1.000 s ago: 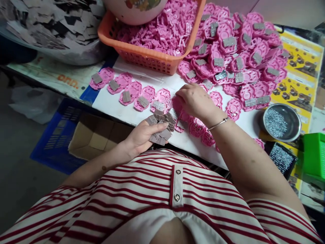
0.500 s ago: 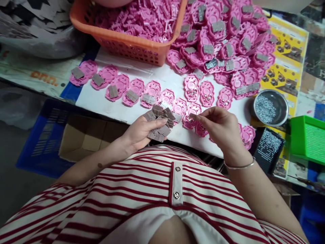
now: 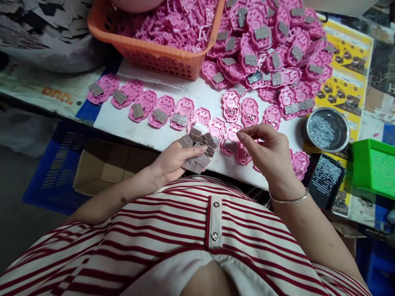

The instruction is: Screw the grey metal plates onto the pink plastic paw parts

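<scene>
My left hand (image 3: 166, 162) is closed round a fan of thin grey metal plates (image 3: 196, 163), the thumb pressing on top. My right hand (image 3: 271, 154) hovers just right of a pink plastic casing (image 3: 233, 130), thumb and forefinger tips together and no plate visible between them. A grey plate (image 3: 230, 146) lies across the lower end of that casing. Beside it, partly under my right hand, another pink casing (image 3: 243, 155) shows small shiny metal bits. To the left runs a row of pink casings (image 3: 185, 107), several with a grey plate on the lower end.
An orange basket (image 3: 154, 51) of small pink parts stands at the back. Right of it is a heap of pink casings (image 3: 256, 20) with plates. A metal bowl (image 3: 345, 131) of small metal pieces, a black tray (image 3: 316, 193) and a green tray (image 3: 361, 164) stand at the right.
The plate that was pinched in my right hand now lies on the pink casing, and the fingers have let go and lifted slightly. My left hand still holds its plates.
</scene>
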Motion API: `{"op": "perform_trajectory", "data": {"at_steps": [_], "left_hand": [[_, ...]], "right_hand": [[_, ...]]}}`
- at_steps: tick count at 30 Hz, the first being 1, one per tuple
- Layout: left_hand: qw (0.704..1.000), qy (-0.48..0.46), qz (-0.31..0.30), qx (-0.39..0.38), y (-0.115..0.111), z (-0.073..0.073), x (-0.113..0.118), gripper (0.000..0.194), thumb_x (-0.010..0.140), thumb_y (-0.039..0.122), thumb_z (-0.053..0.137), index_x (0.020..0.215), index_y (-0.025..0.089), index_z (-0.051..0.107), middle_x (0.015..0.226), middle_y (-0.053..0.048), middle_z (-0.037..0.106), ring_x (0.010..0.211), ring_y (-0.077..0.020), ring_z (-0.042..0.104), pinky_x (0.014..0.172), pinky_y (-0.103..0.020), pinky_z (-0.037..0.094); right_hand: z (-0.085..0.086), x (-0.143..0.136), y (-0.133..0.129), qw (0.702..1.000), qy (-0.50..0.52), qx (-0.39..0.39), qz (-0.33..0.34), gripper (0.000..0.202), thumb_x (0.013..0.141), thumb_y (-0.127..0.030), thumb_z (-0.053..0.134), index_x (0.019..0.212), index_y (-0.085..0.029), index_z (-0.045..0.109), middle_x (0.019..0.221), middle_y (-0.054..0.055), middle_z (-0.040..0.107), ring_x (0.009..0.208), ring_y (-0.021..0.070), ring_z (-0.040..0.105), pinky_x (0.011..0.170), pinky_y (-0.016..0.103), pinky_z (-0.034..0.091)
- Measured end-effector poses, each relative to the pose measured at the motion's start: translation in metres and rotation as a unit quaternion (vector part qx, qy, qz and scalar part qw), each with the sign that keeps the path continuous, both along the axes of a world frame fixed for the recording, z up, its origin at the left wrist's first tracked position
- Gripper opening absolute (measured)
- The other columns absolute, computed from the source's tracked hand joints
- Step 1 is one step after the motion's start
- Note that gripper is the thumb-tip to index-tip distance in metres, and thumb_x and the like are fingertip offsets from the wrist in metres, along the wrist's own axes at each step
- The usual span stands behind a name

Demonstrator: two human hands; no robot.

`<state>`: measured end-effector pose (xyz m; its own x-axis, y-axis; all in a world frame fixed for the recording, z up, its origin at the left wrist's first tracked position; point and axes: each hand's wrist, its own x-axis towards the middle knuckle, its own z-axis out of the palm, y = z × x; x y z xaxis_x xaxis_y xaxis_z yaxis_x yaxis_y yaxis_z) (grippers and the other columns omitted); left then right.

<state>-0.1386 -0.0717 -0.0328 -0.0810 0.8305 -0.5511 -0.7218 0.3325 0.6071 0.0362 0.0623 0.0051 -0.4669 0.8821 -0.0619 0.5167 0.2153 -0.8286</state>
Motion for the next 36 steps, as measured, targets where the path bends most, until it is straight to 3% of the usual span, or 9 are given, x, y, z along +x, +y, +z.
{"op": "perform_trajectory", "data": {"at_steps": [3,6,9,13,17,21,26,29,36], "left_hand": [[1.0,-0.007,-0.007,0.0,0.002,-0.001,0.004,0.026,0.071,0.024,0.089,0.091,0.017,0.074,0.074,0.0,0.073,0.058,-0.0141,0.067,0.052,-0.026,0.061],[1.0,-0.011,-0.003,0.002,0.004,-0.002,0.007,0.027,0.072,0.022,0.088,0.094,0.017,0.074,0.078,0.0,0.074,0.061,-0.0135,0.067,0.053,-0.025,0.061],[1.0,-0.009,-0.014,-0.003,0.005,-0.002,0.01,0.028,0.072,0.021,0.087,0.097,0.017,0.074,0.079,0.0,0.073,0.062,-0.0138,0.068,0.054,-0.026,0.061],[1.0,-0.005,-0.018,-0.009,0.007,-0.001,0.014,0.025,0.073,0.021,0.086,0.095,0.017,0.074,0.078,0.0,0.072,0.059,-0.0126,0.066,0.053,-0.026,0.061],[1.0,-0.012,-0.027,-0.006,0.009,0.0,0.017,0.023,0.073,0.022,0.087,0.091,0.015,0.075,0.073,-0.001,0.072,0.057,-0.0127,0.065,0.053,-0.025,0.06],[0.999,-0.004,-0.033,-0.007,0.009,0.001,0.017,0.023,0.071,0.024,0.089,0.086,0.015,0.073,0.069,-0.001,0.07,0.056,-0.0133,0.065,0.052,-0.027,0.062],[0.999,0.007,-0.032,-0.023,0.007,0.002,0.017,0.03,0.067,0.026,0.093,0.087,0.014,0.073,0.073,-0.001,0.071,0.059,-0.0138,0.067,0.051,-0.026,0.062],[0.999,0.005,-0.027,-0.034,0.006,0.003,0.019,0.032,0.065,0.026,0.094,0.084,0.013,0.072,0.071,-0.001,0.071,0.059,-0.0139,0.067,0.052,-0.027,0.063],[0.995,-0.04,-0.086,-0.024,0.01,0.011,0.032,0.039,0.063,0.016,0.093,0.098,0.017,0.075,0.074,0.0,0.074,0.059,-0.0141,0.068,0.049,-0.025,0.062]], "right_hand": [[0.007,-0.011,-0.01,0.99,0.031,-0.088,0.103,0.035,0.082,-0.055,0.073,0.087,-0.021,0.076,0.082,0.005,0.069,0.077,0.0148,0.059,0.071,0.032,0.046],[0.002,-0.019,-0.017,0.987,0.009,-0.083,0.139,0.03,0.086,-0.049,0.07,0.084,-0.02,0.076,0.084,0.006,0.069,0.082,0.015,0.06,0.073,0.031,0.045],[-0.005,-0.02,-0.02,0.988,0.036,-0.118,0.092,0.03,0.083,-0.048,0.074,0.077,-0.018,0.07,0.079,0.004,0.066,0.078,0.0136,0.059,0.07,0.029,0.045],[-0.006,-0.016,-0.022,0.961,0.128,-0.243,0.04,0.043,0.065,-0.053,0.088,0.075,-0.018,0.065,0.07,-0.001,0.064,0.063,0.0087,0.053,0.06,0.025,0.044],[-0.006,-0.009,-0.022,0.94,0.173,-0.293,-0.029,0.042,0.067,-0.054,0.086,0.079,-0.018,0.068,0.065,-0.002,0.063,0.055,0.0067,0.05,0.051,0.023,0.037],[-0.008,0.006,-0.018,0.941,0.178,-0.278,-0.079,0.04,0.067,-0.051,0.087,0.082,-0.018,0.07,0.065,-0.001,0.064,0.054,0.0075,0.051,0.049,0.023,0.037],[-0.005,0.034,-0.008,0.975,0.115,-0.17,-0.085,0.031,0.071,-0.044,0.085,0.083,-0.018,0.074,0.072,0.003,0.068,0.061,0.0088,0.051,0.051,0.024,0.04],[-0.001,0.046,-0.003,0.981,0.076,-0.154,-0.088,0.021,0.075,-0.036,0.082,0.084,-0.018,0.075,0.073,0.002,0.068,0.06,0.0076,0.049,0.05,0.023,0.037],[-0.005,0.023,-0.023,0.97,0.184,-0.157,-0.005,0.033,0.086,-0.038,0.073,0.117,-0.026,0.069,0.079,-0.002,0.06,0.065,0.0077,0.054,0.059,0.024,0.047]]}}
